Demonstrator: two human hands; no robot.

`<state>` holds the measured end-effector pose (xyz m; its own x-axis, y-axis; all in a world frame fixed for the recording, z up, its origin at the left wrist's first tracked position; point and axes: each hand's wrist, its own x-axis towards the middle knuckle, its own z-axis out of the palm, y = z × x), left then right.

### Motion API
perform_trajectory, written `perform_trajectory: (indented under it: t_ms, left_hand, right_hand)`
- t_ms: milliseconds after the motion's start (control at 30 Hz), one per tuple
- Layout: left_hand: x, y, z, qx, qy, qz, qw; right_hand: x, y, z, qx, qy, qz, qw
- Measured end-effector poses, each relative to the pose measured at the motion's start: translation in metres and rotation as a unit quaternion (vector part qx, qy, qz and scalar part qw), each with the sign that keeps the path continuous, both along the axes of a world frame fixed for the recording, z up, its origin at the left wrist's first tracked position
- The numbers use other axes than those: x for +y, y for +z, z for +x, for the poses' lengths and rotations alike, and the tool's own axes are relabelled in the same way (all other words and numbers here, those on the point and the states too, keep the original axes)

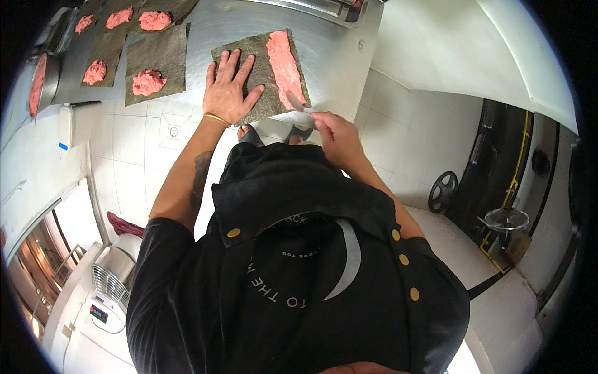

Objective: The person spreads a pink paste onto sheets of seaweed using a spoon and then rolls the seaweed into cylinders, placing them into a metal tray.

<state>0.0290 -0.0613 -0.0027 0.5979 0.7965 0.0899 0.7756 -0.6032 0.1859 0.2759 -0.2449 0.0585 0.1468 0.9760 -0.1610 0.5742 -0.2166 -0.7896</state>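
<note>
A dark green nori sheet [257,62] lies on the steel table [349,56] in front of me. Along its right side runs a long strip of pink paste [284,59], perhaps minced meat or fish. My left hand [227,93] rests flat on the sheet's left part, fingers spread. Closed around a handle, my right hand [338,138] holds a small metal spreading knife [294,101]. Its blade touches the near end of the strip. To the left is another nori sheet [171,53] bearing a pink mound [149,82].
Several more nori sheets with pink mounds [95,72] lie at the far left. A metal bowl [48,87] of pink paste stands at the table's left end. A metal tray [336,11] is at the back right. The table's near edge is just before my body.
</note>
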Motion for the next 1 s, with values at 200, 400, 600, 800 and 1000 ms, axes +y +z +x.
perform_trajectory:
  t_ms: [200, 400, 600, 800, 1000]
  left_hand:
    - [0.001, -0.001, 0.0, -0.001, -0.003, -0.003, 1.0]
    - [0.0, -0.001, 0.001, 0.022, -0.006, 0.001, 1.0]
    - [0.0, 0.0, 0.0, 0.019, -0.005, -0.004, 1.0]
    - [0.002, 0.0, -0.003, 0.025, -0.019, -0.009, 0.999]
    - [0.009, 0.003, 0.002, 0.022, 0.012, 0.006, 1.0]
  right_hand:
    - [-0.009, -0.004, -0.024, 0.02, -0.01, 0.027, 0.999]
    - [-0.016, -0.006, -0.033, 0.002, -0.003, -0.011, 1.0]
    - [-0.008, 0.001, -0.032, 0.069, -0.026, -0.016, 0.997]
    - [0.021, 0.012, 0.019, -0.015, 0.018, -0.003, 1.0]
    - [0.084, 0.03, 0.08, -0.084, 0.076, -0.068, 0.991]
